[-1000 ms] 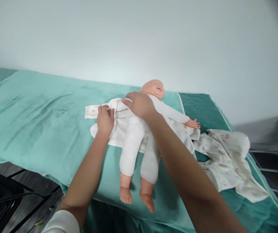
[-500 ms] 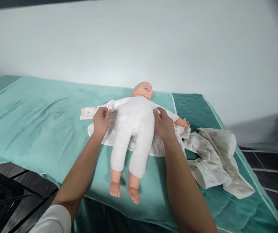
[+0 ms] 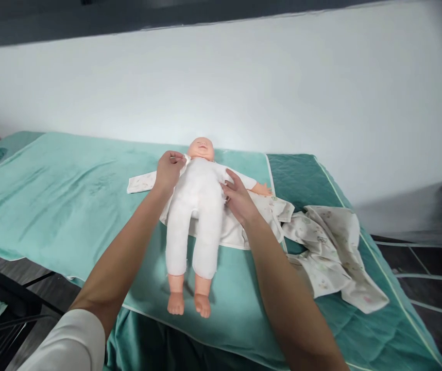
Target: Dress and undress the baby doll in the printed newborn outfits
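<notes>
A baby doll (image 3: 198, 188) with a white cloth body lies on its back, its feet toward me. Beneath it spreads a pale patterned baby shirt (image 3: 234, 232), mostly showing at the right. One shirt sleeve (image 3: 142, 182) extends to the left and covers the doll's arm on that side; the other arm lies bare-handed on top of the shirt. At the doll's left-side shoulder, my left hand (image 3: 170, 167) pinches the shirt's edge. My right hand (image 3: 239, 198) rests against the doll's side, fingers apart, holding nothing.
Crumpled patterned baby clothing (image 3: 333, 252) lies to the right on a dark green quilted pad (image 3: 383, 319). A light green cloth (image 3: 70, 196) covers most of the table. A white wall (image 3: 244, 77) rises behind. A black stand (image 3: 8, 309) is at lower left.
The doll has shifted left over the shirt, so more shirt shows at the right. My left hand has moved up to its shoulder with the shirt edge. My right hand's fingers have spread.
</notes>
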Motion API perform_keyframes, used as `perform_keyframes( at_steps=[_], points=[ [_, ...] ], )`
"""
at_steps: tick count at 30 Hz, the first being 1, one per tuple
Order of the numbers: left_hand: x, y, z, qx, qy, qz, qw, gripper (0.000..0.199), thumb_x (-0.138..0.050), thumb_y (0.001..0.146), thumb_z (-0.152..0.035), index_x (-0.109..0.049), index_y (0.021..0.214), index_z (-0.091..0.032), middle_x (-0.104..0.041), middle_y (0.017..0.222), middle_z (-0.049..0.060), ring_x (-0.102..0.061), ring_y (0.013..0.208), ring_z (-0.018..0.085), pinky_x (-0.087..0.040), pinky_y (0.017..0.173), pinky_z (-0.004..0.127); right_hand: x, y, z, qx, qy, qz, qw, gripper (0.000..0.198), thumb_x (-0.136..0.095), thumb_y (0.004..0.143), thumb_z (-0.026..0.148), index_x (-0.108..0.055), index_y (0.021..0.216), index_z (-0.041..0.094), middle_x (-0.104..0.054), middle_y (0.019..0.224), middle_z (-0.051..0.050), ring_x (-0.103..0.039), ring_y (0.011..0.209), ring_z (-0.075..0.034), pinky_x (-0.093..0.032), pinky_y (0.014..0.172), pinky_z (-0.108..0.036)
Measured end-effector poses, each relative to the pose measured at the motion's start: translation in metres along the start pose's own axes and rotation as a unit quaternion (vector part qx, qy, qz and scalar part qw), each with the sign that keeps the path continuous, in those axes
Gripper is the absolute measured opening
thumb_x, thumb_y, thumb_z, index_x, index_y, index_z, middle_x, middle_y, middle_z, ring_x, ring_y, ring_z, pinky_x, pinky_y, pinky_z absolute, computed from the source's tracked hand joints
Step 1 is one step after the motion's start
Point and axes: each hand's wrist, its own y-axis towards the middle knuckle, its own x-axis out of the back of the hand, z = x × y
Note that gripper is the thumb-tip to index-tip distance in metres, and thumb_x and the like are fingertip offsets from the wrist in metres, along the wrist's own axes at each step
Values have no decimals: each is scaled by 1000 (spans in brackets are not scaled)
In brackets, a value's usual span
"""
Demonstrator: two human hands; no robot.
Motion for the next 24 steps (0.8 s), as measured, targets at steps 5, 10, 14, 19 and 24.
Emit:
perform_keyframes(
  at_steps=[5, 10, 14, 19, 24],
  points=[
    [1, -32, -31, 33, 63, 105, 992, 9, -69, 81, -13, -74, 89, -16, -74, 88, 5, -66, 82, 15, -50, 79, 29, -1, -3, -1, -10, -48, 19, 999, 93, -82, 66, 41, -42, 150, 40, -60, 114, 2, -57, 90, -13, -46, 74, -25],
    [8, -84, -65, 80, 63, 242, 965, 15, -66, 87, -18, -76, 98, -20, -76, 111, 9, -74, 95, 22, -60, 75, 33, 1, -7, -2, 12, -90, 15, 996, 87, -76, 75, 52, -39, 152, 36, -62, 119, 0, -58, 87, -13, -46, 71, -25],
    [29, -111, -43, 3, 76, 173, 982, 16, -60, 94, -28, -73, 103, -25, -74, 119, 5, -74, 102, 22, -63, 81, 36, 5, -7, -4, 22, -123, 1, 992, 88, -73, 76, 57, -38, 153, 32, -60, 132, -6, -63, 100, -16, -51, 79, -28],
    [57, -144, 17, -159, 265, 26, 951, 16, -58, 96, -31, -71, 105, -29, -71, 119, 7, -64, 117, 24, -55, 104, 46, 8, -4, -6, 14, -135, -11, 991, 89, -73, 77, 58, -39, 155, 31, -56, 142, -9, -63, 103, -16, -51, 84, -29],
    [59, -155, 25, -175, 283, 60, 941, 17, -55, 99, -34, -72, 101, -31, -71, 111, 7, -66, 106, 24, -57, 95, 44, 10, -3, -8, 58, -191, -15, 980, 84, -72, 79, 60, -44, 151, 26, -67, 122, -8, -63, 89, -15, -53, 81, -31]
  ],
)
